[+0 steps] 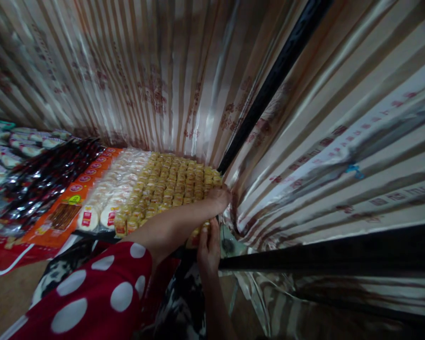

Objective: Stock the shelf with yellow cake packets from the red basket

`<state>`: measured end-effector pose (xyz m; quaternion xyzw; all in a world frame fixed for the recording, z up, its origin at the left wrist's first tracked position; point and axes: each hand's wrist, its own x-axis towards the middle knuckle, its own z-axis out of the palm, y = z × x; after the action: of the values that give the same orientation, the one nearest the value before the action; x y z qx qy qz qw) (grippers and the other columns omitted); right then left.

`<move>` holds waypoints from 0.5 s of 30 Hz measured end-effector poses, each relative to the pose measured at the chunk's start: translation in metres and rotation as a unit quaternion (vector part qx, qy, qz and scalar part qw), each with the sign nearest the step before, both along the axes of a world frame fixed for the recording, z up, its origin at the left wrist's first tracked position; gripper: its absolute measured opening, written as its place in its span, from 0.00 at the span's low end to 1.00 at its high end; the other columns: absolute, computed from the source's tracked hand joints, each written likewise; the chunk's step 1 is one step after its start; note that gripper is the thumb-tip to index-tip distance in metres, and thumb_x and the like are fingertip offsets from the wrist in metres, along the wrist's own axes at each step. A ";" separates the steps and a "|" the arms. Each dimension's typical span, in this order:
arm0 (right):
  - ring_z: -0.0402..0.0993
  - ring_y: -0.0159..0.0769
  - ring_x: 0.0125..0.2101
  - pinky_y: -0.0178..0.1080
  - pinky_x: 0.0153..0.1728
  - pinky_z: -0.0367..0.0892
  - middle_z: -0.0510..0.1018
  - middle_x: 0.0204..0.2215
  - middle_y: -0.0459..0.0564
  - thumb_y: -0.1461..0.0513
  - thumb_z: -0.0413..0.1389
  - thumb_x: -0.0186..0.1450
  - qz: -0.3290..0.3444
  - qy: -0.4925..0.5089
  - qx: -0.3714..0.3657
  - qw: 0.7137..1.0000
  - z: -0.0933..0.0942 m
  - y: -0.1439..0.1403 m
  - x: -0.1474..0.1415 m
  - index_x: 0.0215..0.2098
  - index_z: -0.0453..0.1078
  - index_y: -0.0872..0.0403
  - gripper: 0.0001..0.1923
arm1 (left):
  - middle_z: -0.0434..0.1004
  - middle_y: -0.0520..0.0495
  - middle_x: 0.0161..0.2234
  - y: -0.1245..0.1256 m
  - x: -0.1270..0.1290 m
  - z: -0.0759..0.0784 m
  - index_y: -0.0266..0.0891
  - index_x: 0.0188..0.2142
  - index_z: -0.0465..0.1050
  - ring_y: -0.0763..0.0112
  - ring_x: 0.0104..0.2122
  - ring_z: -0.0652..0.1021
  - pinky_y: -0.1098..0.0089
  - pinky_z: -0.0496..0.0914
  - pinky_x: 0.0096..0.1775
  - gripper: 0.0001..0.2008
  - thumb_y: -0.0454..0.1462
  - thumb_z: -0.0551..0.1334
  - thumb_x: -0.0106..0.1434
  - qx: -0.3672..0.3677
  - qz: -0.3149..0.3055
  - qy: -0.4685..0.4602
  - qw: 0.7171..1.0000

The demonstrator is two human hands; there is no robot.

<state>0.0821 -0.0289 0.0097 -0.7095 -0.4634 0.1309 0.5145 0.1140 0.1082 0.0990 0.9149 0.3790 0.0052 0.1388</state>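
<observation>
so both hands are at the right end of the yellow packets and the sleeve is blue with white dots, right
Not quite: the head view shows the polka-dot sleeve is red with white dots, not blue. Both the left hand and right hand are at the right end of the small yellow wrapped packets.

A low stall table (pixel 7 293) carries rows of packed snacks: small golden cakes (pixel 173 182) at the right end, round white wrapped biscuits (pixel 109 189) beside them, then orange packets (pixel 65 210), dark shiny packets (pixel 46 177) and pale green-edged packets (pixel 10 146) at the far left.
</observation>
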 end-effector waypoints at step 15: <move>0.55 0.43 0.59 0.51 0.57 0.52 0.62 0.57 0.62 0.52 0.41 0.66 -0.008 -0.001 0.002 1.000 -0.003 -0.001 0.002 0.57 0.58 0.58 0.27 | 0.67 0.34 0.49 0.004 0.007 -0.013 0.29 0.48 0.69 0.60 0.47 0.71 0.67 0.69 0.40 0.18 0.27 0.45 0.64 0.009 0.041 -0.042 0.998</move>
<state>0.0840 -0.0296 0.0062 -0.7125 -0.4583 0.1249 0.5164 0.1208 0.1117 0.0859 0.8987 0.4103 0.0524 0.1460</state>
